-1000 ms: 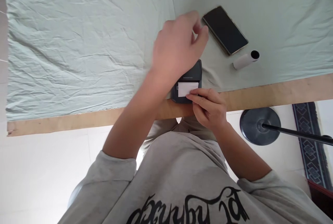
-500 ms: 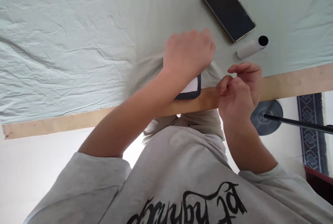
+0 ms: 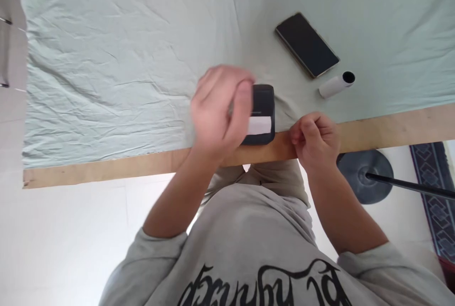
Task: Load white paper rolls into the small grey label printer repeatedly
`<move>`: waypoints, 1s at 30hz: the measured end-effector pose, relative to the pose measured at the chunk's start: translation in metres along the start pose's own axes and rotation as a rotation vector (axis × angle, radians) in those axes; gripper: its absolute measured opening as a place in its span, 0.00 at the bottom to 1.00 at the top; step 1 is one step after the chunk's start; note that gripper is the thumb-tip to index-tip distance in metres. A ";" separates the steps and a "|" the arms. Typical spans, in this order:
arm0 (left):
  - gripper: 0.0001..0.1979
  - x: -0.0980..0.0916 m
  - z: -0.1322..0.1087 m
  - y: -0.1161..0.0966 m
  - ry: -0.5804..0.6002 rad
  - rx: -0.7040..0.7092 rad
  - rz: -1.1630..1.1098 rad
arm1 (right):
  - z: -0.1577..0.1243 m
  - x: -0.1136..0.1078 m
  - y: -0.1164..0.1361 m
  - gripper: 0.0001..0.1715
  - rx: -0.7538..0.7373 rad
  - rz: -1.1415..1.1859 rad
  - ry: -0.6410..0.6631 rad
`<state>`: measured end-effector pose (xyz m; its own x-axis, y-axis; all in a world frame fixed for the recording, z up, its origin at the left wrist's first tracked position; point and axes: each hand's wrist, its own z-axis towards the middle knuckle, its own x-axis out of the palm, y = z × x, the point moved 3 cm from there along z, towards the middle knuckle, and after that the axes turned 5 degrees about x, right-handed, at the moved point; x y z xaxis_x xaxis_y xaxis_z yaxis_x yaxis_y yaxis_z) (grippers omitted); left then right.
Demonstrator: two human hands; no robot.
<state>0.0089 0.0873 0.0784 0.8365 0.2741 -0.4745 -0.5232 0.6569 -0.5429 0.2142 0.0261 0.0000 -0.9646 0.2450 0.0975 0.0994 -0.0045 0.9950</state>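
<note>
One black device between left grip, state unclear, and right grip, curled together.

pale floor, bright lower left | wood-edged table, greenish cloth | black round base | patterned strip, perhaps a rug

Looks like matt plastic on the black rounded box, matt paper on the white rectangular strip and white hollow cylinder, smooth glass on the dark rectangular phone, wrinkled cloth on the green sheet, wood along the tan table edge.
</note>
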 end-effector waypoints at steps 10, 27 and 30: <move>0.48 -0.001 -0.075 0.026 0.617 -0.298 0.108 | 0.041 0.019 0.002 0.29 -0.285 -0.594 0.146; 0.56 0.003 -0.084 0.029 0.509 -0.297 0.209 | 0.044 0.023 -0.017 0.31 -0.285 -0.550 0.189; 0.55 0.002 -0.082 0.026 0.534 -0.320 0.220 | 0.045 0.023 -0.018 0.30 -0.287 -0.541 0.194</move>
<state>-0.0158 0.0476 0.0066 0.5519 -0.0627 -0.8315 -0.7640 0.3615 -0.5344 0.2006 0.0751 -0.0166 -0.8894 0.1055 -0.4448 -0.4571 -0.1952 0.8677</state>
